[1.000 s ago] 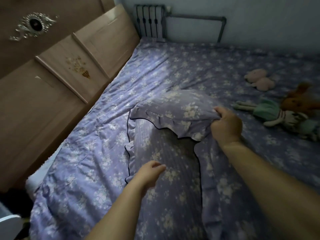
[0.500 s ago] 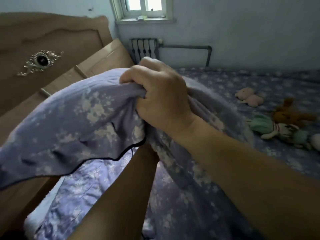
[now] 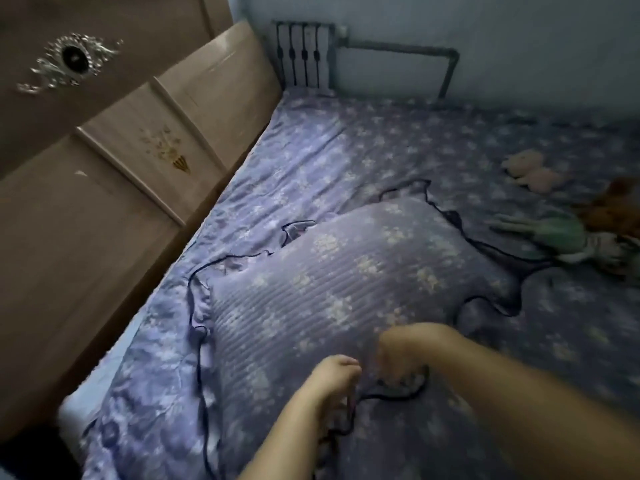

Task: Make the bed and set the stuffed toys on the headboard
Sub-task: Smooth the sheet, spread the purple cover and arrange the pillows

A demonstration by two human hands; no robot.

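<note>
A purple floral pillow (image 3: 346, 271) with a dark-piped frill lies flat on the matching bedsheet (image 3: 346, 143), close to the wooden headboard (image 3: 121, 174) on the left. My left hand (image 3: 332, 379) and my right hand (image 3: 405, 351) are both at the pillow's near frilled edge, fingers curled onto the frill; the picture is blurred there. At the right of the bed lie a pink stuffed toy (image 3: 533, 171), a green-dressed doll (image 3: 561, 233) and a brown stuffed toy (image 3: 613, 206).
A radiator (image 3: 304, 53) with a pipe stands against the pale wall behind the bed's far end. The headboard carries a silver ornament (image 3: 72, 60). A strip of white mattress (image 3: 100, 372) shows between sheet and headboard.
The pillow, held up in front of the camera half a second ago, now lies flat on the bed. Both hands have come down to its near edge.
</note>
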